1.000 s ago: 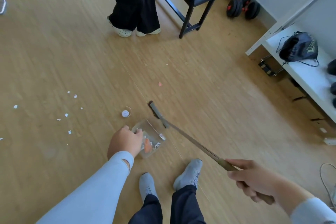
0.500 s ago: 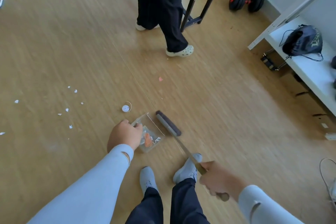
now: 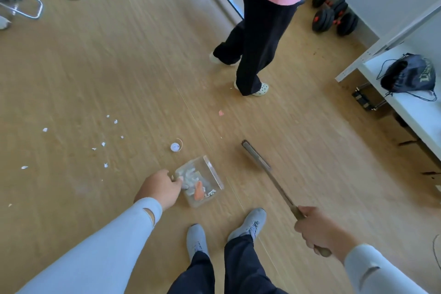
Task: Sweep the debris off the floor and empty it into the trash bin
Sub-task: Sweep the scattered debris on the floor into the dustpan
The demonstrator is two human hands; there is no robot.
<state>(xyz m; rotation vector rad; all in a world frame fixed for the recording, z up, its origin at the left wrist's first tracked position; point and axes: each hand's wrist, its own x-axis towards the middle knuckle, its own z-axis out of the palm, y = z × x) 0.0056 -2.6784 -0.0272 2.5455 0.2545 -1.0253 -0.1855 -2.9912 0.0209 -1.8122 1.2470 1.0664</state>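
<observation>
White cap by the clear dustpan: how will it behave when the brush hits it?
The white cap looks small, round and flat, so probably light; a brush stroke would likely send it skidding on the smooth wood floor. If flipped on edge it may roll away. Being stiff, it could bounce off the clear dustpan lip.

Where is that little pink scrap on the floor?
In the head view the pink scrap lies mid-floor, just near of the passer-by's shoe and beyond the broom head and the clear dustpan.
</observation>
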